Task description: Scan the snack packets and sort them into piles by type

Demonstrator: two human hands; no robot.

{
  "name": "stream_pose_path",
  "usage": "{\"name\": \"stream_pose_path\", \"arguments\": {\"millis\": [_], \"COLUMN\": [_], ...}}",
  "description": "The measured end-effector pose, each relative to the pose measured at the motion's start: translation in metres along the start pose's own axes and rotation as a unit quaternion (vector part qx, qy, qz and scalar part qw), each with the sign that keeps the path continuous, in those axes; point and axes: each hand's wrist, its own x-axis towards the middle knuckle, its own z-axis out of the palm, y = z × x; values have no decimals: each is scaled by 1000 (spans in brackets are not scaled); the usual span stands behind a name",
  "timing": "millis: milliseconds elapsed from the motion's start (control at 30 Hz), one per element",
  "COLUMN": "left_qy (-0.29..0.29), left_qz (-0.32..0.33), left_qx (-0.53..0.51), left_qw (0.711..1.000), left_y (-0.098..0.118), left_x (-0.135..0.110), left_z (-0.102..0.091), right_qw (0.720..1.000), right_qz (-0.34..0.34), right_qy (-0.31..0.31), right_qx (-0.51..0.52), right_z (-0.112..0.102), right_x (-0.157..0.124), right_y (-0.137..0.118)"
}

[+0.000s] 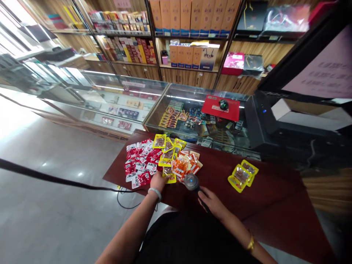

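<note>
Two hands: right (213, 202) clasps scanner (191, 182), left (158, 181) touches illegibly printed yellow packet (172, 179), grip unclear.

At lower centre, my scanner (191, 182) looks like smooth plastic beside glossy plastic packets (166, 155); my table (214, 167) looks like smooth wood, and mid-frame the display case (156, 104) is clear glass

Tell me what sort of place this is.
Probably a shop: a glass display case holds packaged goods, boxes line the wall shelves, and the right hand holds what looks like a barcode scanner.
</note>
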Motion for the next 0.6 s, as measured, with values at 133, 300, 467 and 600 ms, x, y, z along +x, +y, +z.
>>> {"name": "stream_pose_path", "arguments": {"millis": [133,300,467,600], "left_qy": [-89,-160,-122,-103], "left_qz": [-71,-93,-12,45], "left_qx": [-223,-468,-472,-374], "left_qw": [968,864,873,921], "left_y": [-7,-22,-25,2], "left_x": [-10,-55,-94,-99], "left_z": [8,0,-18,-16], "right_qw": [1000,1000,999,996], "right_qz": [-7,4,-5,-29], "right_qy": [-7,-27,-54,-84], "right_qx": [-9,-15,-7,2], "right_z": [1,-2,-9,-21], "right_x": [1,2,2,1], "right_y": [-1,-1,-3,-5]}}
